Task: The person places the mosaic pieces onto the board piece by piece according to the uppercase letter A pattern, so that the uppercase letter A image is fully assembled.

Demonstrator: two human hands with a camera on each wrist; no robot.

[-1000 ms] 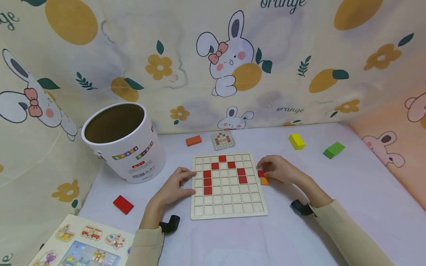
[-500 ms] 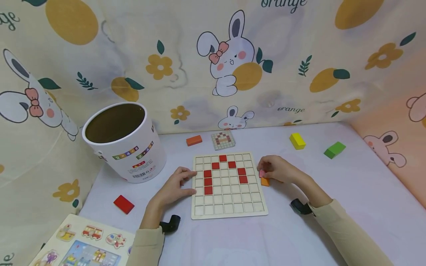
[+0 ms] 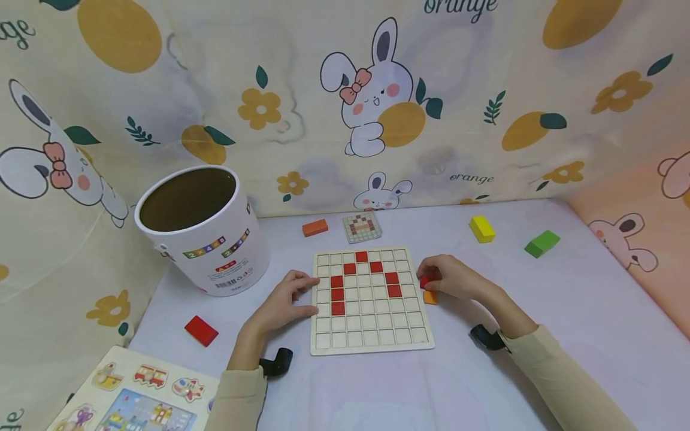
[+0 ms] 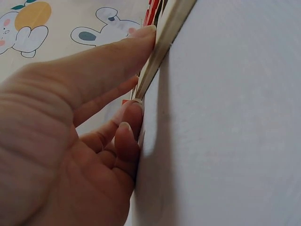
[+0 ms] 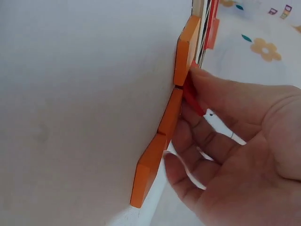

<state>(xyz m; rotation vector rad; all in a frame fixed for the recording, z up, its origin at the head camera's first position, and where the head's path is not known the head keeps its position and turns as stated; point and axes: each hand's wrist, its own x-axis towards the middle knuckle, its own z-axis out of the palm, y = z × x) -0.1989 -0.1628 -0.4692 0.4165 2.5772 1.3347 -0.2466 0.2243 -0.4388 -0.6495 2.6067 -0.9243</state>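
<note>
A pale wooden grid board (image 3: 372, 323) lies on the white tabletop, with several red squares (image 3: 337, 294) in its cells forming an arch-like outline. The left hand (image 3: 280, 304) rests its thumb and fingertips against the board's left edge, curling round nothing. Just off the right edge, the right hand (image 3: 451, 276) pinches a small red tile (image 5: 191, 96) between thumb and fingers, which cover much of it. Orange tiles (image 5: 149, 169) lie in a row beneath that hand; in the head view only one orange tile (image 3: 430, 297) shows well.
Behind the board are a small pattern card (image 3: 362, 227) and an orange block (image 3: 315, 227). A yellow block (image 3: 482, 229) and a green block (image 3: 542, 243) stand back right. To the left are a white bucket (image 3: 226, 263), a red block (image 3: 202, 330) and a picture puzzle board (image 3: 121, 374).
The red tile has tilted in the right fingers, its visible face turning pinkish and then red again. The left hand and the board keep their places.
</note>
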